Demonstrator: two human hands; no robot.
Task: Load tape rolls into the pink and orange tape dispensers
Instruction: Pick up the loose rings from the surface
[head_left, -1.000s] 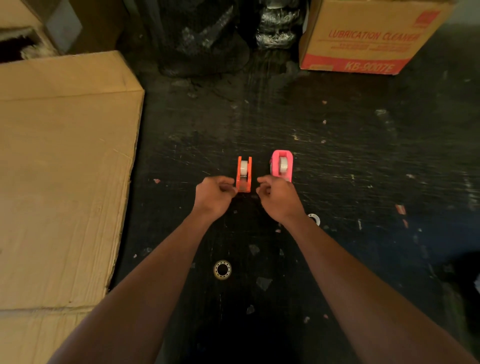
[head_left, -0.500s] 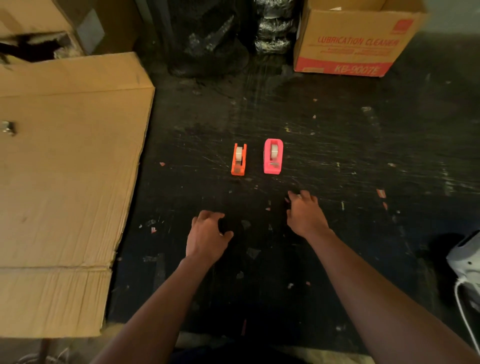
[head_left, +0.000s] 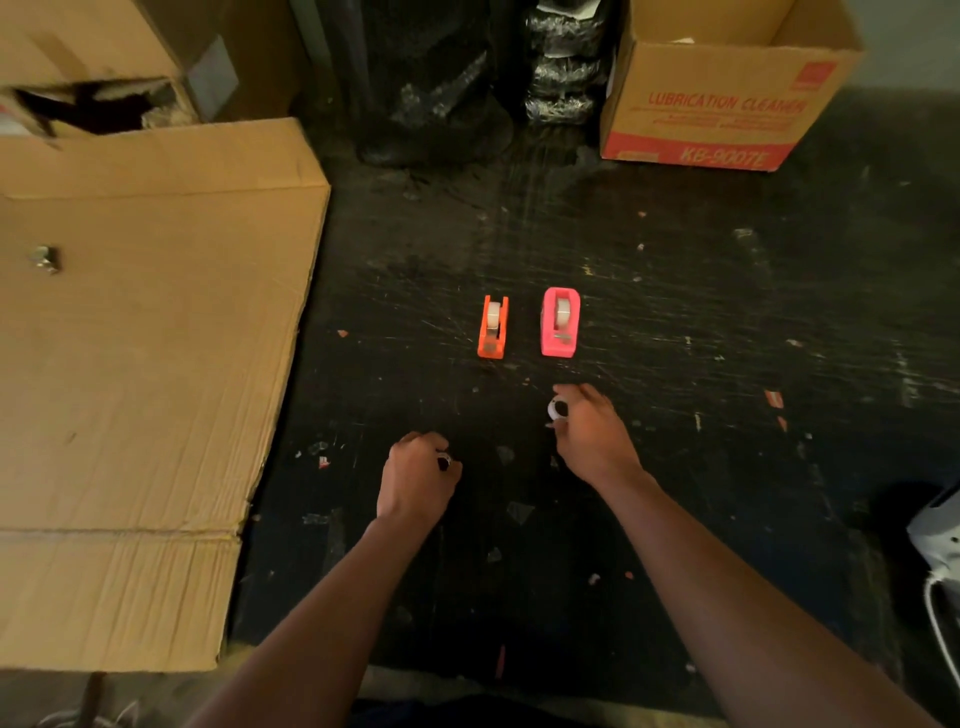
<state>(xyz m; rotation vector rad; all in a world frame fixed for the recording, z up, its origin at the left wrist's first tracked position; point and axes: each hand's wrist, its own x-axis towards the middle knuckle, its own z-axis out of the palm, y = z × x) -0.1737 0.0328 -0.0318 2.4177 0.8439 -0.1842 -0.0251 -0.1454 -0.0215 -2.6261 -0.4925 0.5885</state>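
The orange tape dispenser (head_left: 492, 328) and the pink tape dispenser (head_left: 560, 323) stand side by side on the dark table (head_left: 675, 364), each with a pale tape roll seated in it. My right hand (head_left: 595, 439) is just below the pink dispenser, apart from it, fingers pinching a small white ring (head_left: 557, 408). My left hand (head_left: 418, 478) is lower and to the left, below the orange dispenser, curled around a small dark ring (head_left: 444, 461) that is mostly hidden by the fingers.
A flat cardboard sheet (head_left: 145, 364) covers the left side, with a small metal piece (head_left: 45, 259) on it. An open "Lubrication Cleaner" carton (head_left: 722, 104) stands at the back right. Black wrapped bundles (head_left: 441, 88) stand at the back. A white device (head_left: 940, 535) with a cord sits at the right edge.
Both hands have pulled back from the orange dispenser toward me. Each has closed on a small ring that lay on the table; the dispensers stay put.
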